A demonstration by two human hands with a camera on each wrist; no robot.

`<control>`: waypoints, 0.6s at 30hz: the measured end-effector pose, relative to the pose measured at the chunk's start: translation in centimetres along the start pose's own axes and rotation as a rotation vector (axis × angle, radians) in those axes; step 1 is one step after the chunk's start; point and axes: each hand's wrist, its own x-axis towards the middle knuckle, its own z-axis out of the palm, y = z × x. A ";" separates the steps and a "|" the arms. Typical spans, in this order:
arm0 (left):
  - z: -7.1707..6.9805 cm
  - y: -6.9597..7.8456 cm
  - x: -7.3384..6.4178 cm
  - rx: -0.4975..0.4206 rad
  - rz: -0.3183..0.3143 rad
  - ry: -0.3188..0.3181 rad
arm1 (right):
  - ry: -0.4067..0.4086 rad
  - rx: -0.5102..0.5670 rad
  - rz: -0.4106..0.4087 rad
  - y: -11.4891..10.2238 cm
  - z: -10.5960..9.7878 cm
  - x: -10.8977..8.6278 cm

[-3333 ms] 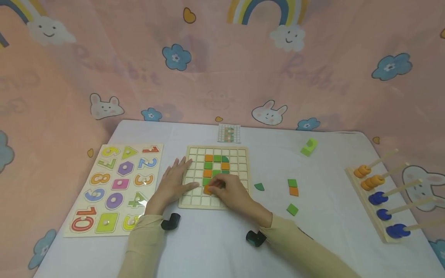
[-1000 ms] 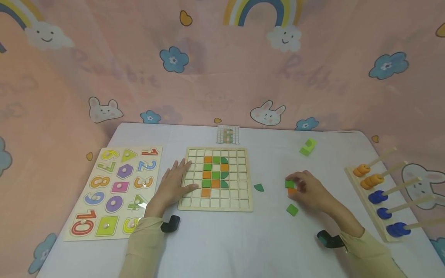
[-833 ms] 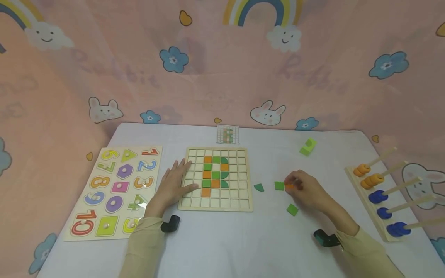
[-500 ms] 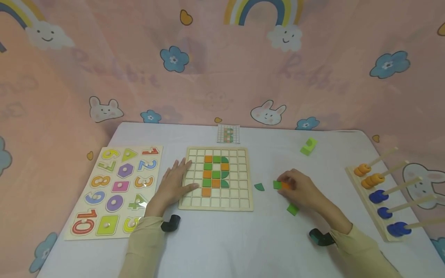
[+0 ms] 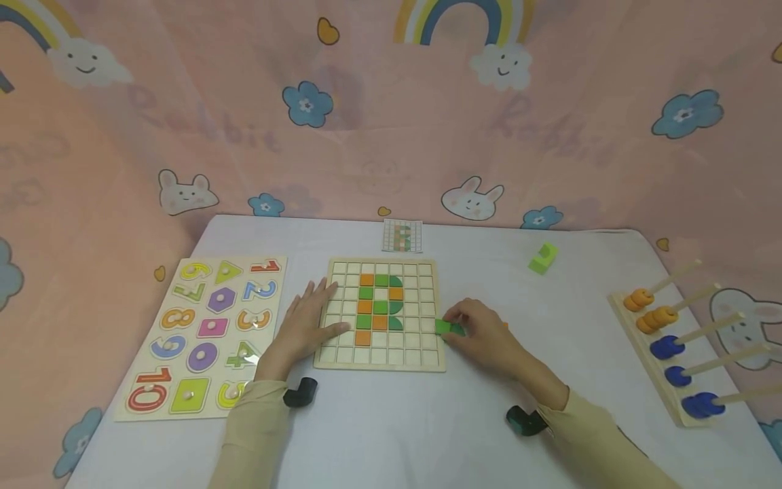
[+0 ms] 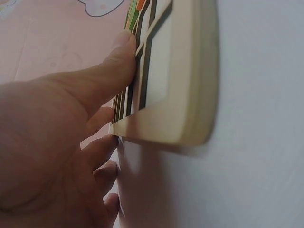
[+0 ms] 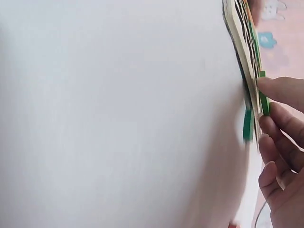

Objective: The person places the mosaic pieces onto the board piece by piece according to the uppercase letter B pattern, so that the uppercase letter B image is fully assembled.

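Observation:
My right hand (image 5: pixel 485 336) pinches a light green square tile (image 7: pixel 264 97) between thumb and fingertips, at the right edge of the wooden grid board (image 5: pixel 421 360). Close under those fingers lies a dark green quarter-circle tile (image 7: pixel 247 125) on the table. Spread across the board's left edge is my left hand (image 5: pixel 301 333), its thumb (image 6: pixel 121 61) resting over the cells. Orange, light green and dark green tiles fill part of the grid, among them an orange square (image 5: pixel 363 337) lowest in the pattern. Another orange tile (image 5: pixel 506 326) shows partly behind my right hand.
A small pattern card (image 5: pixel 402 236) lies beyond the board. Left of it is a number-and-shape puzzle (image 5: pixel 210 350) with knobs. A light green block (image 5: pixel 542 259) sits at the back right, and a bead-peg stand (image 5: pixel 656 360) stands at the far right.
My right hand first set the orange square on the board, then reached right and shifted a green-orange tile pair. It has since brought the green tile left to the board. My left hand stays put.

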 end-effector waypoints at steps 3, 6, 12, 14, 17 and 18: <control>0.0 0.0 0.0 0.000 0.001 0.002 | -0.035 0.016 -0.010 -1.3 1.2 0.6; 0.0 0.0 0.0 -0.008 0.000 -0.001 | -0.075 0.013 -0.017 -2.4 2.3 1.1; -0.1 0.1 -0.2 -0.017 -0.007 -0.005 | -0.103 0.035 -0.053 -4.3 4.0 1.8; -0.1 0.2 -0.2 -0.014 -0.004 -0.004 | -0.102 0.042 -0.061 -4.7 4.3 2.1; -0.2 0.2 -0.2 -0.008 -0.002 -0.002 | -0.101 0.037 -0.072 -5.0 4.6 2.3; -0.2 0.2 -0.2 -0.007 -0.002 -0.002 | -0.102 0.034 -0.074 -5.1 4.7 2.4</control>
